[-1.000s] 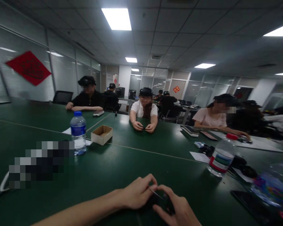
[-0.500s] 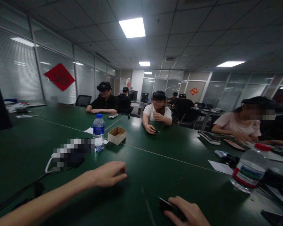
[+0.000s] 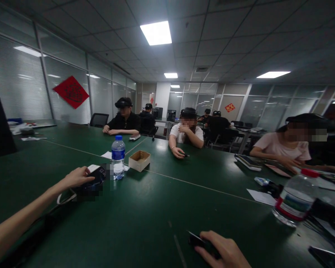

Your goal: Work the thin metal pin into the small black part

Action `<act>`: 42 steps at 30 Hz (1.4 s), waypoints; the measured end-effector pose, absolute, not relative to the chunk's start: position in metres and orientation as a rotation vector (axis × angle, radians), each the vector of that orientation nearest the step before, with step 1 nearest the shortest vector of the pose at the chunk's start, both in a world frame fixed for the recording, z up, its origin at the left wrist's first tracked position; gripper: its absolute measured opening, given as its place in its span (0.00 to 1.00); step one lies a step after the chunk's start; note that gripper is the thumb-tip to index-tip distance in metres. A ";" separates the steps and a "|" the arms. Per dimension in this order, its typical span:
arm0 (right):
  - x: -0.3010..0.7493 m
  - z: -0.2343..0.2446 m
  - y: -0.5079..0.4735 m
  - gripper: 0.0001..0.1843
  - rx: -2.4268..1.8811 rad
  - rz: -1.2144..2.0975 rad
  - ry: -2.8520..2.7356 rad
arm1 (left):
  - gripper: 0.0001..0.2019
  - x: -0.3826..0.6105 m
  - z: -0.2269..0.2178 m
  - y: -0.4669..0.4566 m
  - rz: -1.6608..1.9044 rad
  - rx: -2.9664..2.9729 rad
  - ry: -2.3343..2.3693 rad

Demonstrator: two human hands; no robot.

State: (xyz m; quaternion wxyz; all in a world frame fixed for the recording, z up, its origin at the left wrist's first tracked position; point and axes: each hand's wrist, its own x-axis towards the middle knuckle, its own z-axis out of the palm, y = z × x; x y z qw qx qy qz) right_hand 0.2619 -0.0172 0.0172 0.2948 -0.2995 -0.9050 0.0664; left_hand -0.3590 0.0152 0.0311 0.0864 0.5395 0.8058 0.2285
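My left hand [image 3: 77, 177] is stretched far out to the left over the green table [image 3: 145, 208]. Its fingers rest on a dark flat object [image 3: 94, 178] with a white cord beside a blue-capped water bottle [image 3: 118, 157]; whether they grip it I cannot tell. My right hand [image 3: 222, 251] lies at the bottom edge, fingers curled on a small dark flat object [image 3: 197, 240] on the table. A thin stick [image 3: 179, 254] lies on the table just left of that hand.
A small open cardboard box [image 3: 139, 160] stands right of the blue-capped bottle. A red-capped bottle [image 3: 297, 199], papers and dark devices crowd the right side. Several people sit along the far side of the table, one [image 3: 186, 136] directly opposite.
My left hand left the small dark object near my right hand and reached out left to the dark object by the bottle. The view swung left. My right hand stayed put.
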 end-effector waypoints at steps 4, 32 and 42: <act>0.260 0.022 -0.019 0.10 -0.817 0.214 -2.401 | 0.36 -0.368 0.031 0.005 0.787 1.506 2.207; 0.262 0.021 -0.022 0.10 -0.850 0.193 -2.394 | 0.19 -0.107 0.078 -0.022 0.751 2.228 1.463; 0.268 0.008 -0.020 0.11 -0.889 0.149 -2.242 | 0.17 0.060 0.029 0.004 0.662 2.071 0.780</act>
